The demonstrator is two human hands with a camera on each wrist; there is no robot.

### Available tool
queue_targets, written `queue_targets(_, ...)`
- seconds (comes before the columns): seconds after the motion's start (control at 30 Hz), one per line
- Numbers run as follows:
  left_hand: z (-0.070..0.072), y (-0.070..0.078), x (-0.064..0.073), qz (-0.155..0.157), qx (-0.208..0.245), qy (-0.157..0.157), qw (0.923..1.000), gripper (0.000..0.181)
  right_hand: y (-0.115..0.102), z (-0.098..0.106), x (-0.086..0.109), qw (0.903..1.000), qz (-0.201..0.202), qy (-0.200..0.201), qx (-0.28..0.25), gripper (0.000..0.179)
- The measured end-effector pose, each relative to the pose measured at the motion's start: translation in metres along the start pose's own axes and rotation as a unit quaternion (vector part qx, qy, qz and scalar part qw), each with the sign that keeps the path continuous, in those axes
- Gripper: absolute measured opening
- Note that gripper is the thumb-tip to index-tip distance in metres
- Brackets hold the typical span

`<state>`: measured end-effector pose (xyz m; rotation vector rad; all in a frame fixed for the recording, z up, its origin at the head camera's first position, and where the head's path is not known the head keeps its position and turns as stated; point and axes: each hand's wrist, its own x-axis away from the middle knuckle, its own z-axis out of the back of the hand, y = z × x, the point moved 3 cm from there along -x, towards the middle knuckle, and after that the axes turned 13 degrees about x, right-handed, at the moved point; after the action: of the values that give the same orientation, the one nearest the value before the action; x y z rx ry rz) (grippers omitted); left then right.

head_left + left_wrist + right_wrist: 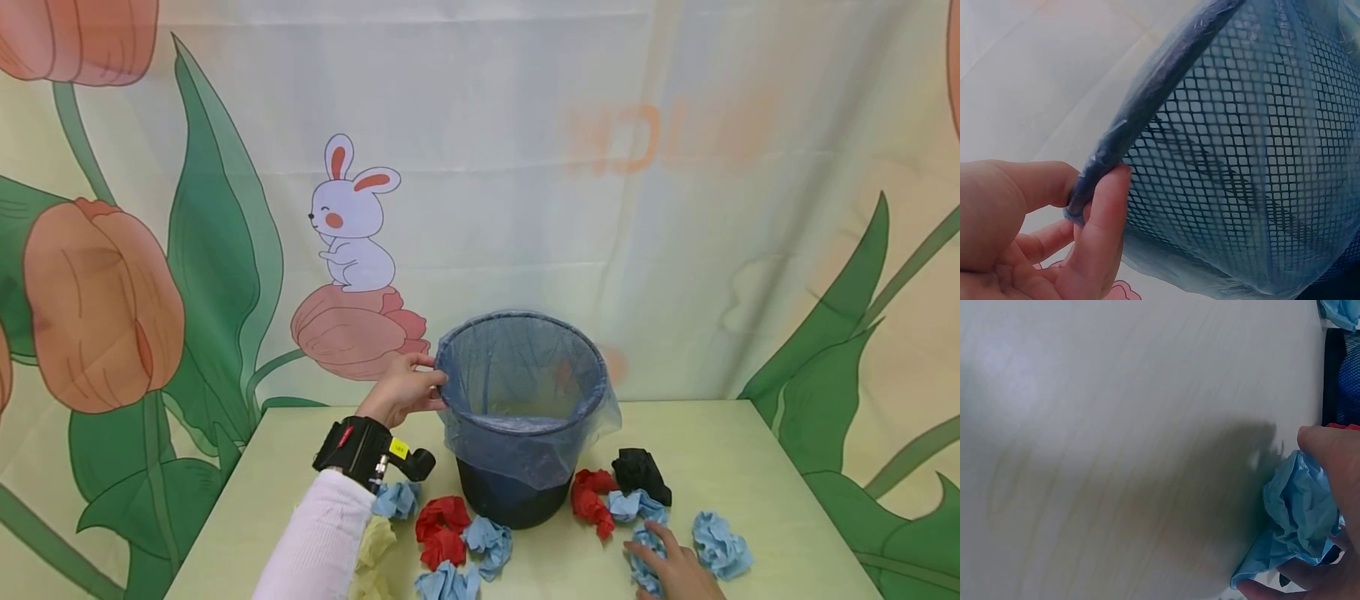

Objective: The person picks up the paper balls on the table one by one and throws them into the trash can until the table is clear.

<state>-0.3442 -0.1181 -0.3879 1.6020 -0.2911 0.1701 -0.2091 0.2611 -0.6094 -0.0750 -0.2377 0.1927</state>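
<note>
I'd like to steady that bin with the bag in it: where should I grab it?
I'd pinch the bin by its rim, coming from the left, where the left hand holds it. The rim is a narrow, rounded edge that fingers can straddle, while the body looks too wide for one hand. The bag folds over it, so grip both together.
</note>
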Motion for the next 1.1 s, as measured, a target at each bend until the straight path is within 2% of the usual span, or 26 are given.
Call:
queue_targets(0.37,-0.001,0.002,0.001,-0.003,0.0,-0.002,1.0,0.04,0.003,0.0,0.005,0.9996,0.011,0.002,-0.028,0.055)
queue_targets(0.6,-0.001,0.002,0.002,-0.003,0.0,-0.003,1.0,0.04,0.005,-0.006,0.004,0.9981,-0.03,-0.047,-0.024,0.08)
queue_targets(0.87,-0.001,0.002,0.002,-0.002,0.002,-0.002,1.0,0.041,0.005,-0.012,0.0,0.9946,-0.062,-0.083,0.001,0.089)
queue_targets(1.1,-0.001,0.001,0.002,-0.003,0.002,-0.005,1.0,0.041,0.005,-0.008,0.0,0.9977,-0.027,-0.062,-0.007,0.08)
